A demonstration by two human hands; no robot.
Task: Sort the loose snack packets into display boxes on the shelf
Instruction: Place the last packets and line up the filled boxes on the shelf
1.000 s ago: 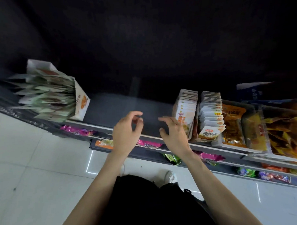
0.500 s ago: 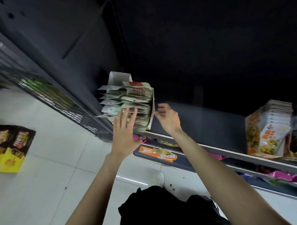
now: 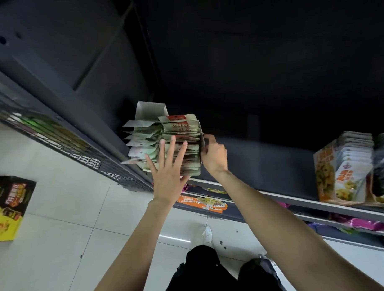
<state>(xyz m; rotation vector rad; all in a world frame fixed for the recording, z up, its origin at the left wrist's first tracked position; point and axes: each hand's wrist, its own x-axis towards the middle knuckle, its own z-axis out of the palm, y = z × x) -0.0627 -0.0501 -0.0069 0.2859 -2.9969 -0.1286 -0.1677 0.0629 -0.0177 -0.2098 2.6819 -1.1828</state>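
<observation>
Snack packets point(image 3: 178, 145), pale green and beige, stand crammed in white display box point(image 3: 151, 109).

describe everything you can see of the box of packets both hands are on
The box is thin white cardboard, open at the front, with a flap standing up at its back. It sits at the left end of the shelf, beside the dark side panel. It is crammed with pale green and white snack packets, several fanning out past its left side. The left hand lies flat with spread fingers against the packet fronts. The right hand has a grip on the box's right wall.
</observation>
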